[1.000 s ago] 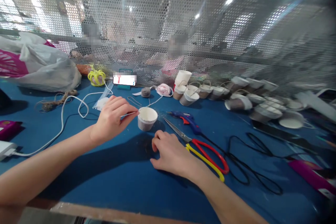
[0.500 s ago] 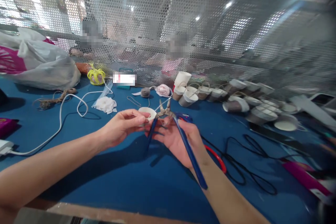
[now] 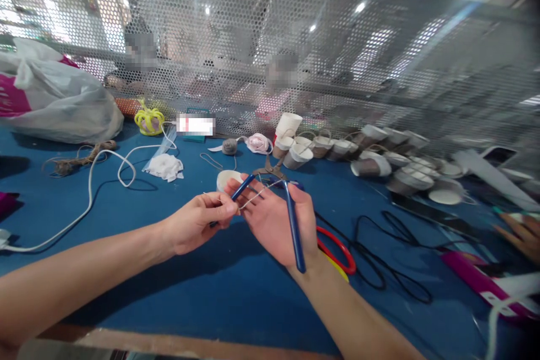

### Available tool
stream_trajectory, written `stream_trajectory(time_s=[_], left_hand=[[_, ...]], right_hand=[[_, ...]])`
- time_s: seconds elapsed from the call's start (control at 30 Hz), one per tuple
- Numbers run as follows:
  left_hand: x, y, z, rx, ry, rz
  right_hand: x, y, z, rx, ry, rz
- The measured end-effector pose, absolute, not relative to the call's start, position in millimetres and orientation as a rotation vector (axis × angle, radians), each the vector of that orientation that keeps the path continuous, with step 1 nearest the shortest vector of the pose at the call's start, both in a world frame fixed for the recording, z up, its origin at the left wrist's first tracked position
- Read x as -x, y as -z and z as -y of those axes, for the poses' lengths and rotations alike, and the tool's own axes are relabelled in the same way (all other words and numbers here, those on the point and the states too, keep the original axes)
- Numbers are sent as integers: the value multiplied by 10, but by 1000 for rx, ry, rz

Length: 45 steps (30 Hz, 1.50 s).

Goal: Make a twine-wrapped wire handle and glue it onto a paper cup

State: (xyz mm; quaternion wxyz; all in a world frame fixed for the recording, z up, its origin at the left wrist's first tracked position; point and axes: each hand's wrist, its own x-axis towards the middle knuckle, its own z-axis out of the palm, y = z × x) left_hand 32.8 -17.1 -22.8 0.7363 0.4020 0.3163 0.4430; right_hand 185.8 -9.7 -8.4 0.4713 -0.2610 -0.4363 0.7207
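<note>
My left hand [image 3: 206, 216] is closed, with thumb and fingers pinching one end of a thin twisted wire [image 3: 253, 198]. The wire runs up over my right fingers toward the pliers. My right hand [image 3: 274, 219] is turned palm up with its fingers stretched out. A pair of pliers [image 3: 294, 228] with blue handles lies across it, one handle caught at the thumb. The other handle passes over the fingers to my left hand, and the handles are spread. Just beyond my right fingertips is a small white cup [image 3: 226, 180], partly hidden by them.
Several small buckets [image 3: 298, 153] line the back right. Red-handled scissors or pliers [image 3: 341, 253] and black cable [image 3: 375, 270] lie right of my hand. Cloth [image 3: 166, 167], twine [image 3: 80, 160] and a plastic bag [image 3: 63, 95] are left. Another person's hand [image 3: 521, 236] shows at far right.
My left hand has let go of the cup and moved down, now pinching the wire. My right fingers have straightened under the pliers, which have shifted. Another person's hand has come into clearer view at right.
</note>
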Motion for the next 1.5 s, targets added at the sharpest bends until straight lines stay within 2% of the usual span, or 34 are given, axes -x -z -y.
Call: stream_trajectory(time_s=[0.23, 0.4, 0.6, 0.8, 0.93, 1.1, 1.5], left_hand=[[-339, 231, 164, -1045, -1045, -654], [-192, 115, 52, -1602, -1404, -920], [19, 48, -98, -2391, -1696, -1192], [8, 95, -103, -2965, -1737, -1109], [11, 108, -88, -3164, -1644, -1069], [45, 112, -85, -3276, -1583, -1063], [77, 132, -121, -3338, -1582, -1054]], right_hand=[[-1928, 29, 84, 620, -1725, 1111], [-1993, -9, 57, 880, -1501, 988], [-1891, 80, 201, 1185, -1376, 1595], [-1863, 87, 261, 1160, -1149, 1885], [-1873, 104, 260, 1231, -1070, 1938], [-1869, 107, 253, 1234, -1005, 1936], [-1869, 90, 241, 1247, -1077, 1965]])
